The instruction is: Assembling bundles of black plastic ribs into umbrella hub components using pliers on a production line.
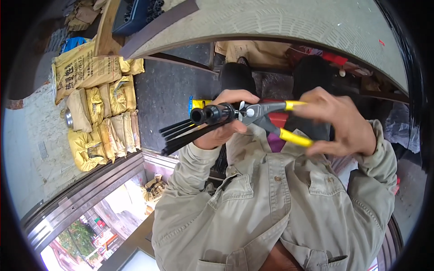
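Note:
My left hand [228, 95] is closed around a bundle of black rods and tubes [214, 114]. Two round hollow tube ends and several thin rods stick out on its left side. At the bundle's right end sit small white pieces [242, 109]. A pair of pliers [266, 118] with grey jaws and yellow grips is held in my right hand [339, 118], which is slightly blurred. The handles are spread apart, and the jaws are at the white pieces; whether they grip one I cannot tell.
A worktable [280, 20] curves across the top, with a blue bin [131, 18] of small black parts on it. Yellow and brown sacks [90, 72] are piled at the left by the wall. Long black strands [413, 81] hang at the right.

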Motion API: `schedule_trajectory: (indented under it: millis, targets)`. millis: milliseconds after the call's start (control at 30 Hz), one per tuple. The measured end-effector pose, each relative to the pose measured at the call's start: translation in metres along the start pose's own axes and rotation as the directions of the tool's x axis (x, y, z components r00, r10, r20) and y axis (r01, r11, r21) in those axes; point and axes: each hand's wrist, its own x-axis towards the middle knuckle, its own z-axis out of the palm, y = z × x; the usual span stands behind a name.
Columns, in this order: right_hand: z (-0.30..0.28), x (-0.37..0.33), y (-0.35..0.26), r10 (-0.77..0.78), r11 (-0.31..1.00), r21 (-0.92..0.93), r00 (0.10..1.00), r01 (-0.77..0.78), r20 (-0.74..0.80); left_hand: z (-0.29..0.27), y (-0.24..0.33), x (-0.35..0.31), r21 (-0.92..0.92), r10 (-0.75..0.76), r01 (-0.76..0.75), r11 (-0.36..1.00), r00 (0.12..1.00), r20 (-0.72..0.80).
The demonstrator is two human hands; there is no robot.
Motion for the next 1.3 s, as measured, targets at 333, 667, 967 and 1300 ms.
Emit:
schedule_trajectory:
  millis: [333,667,967,1300]
  targets:
    - [0.009,0.015,-0.006,0.145,0.721,-0.680,0.989,-0.134,-0.041,0.009,-0.006,-0.001,0.147,-0.013,0.049,0.988,0.971,-0.237]
    - [0.010,0.009,0.006,0.175,0.941,-0.285,0.983,-0.184,-0.058,0.013,-0.001,0.015,0.136,-0.004,0.044,0.990,0.960,-0.281]
    - [0.046,-0.003,0.022,0.112,-0.056,0.864,0.857,-0.500,0.503,0.008,0.015,0.033,-0.036,0.124,-0.136,0.990,0.965,-0.230]
    - [0.089,0.020,0.024,0.423,0.488,0.816,0.902,-0.309,0.089,-0.003,0.001,0.023,-0.081,-0.014,-0.013,0.997,0.948,-0.319]
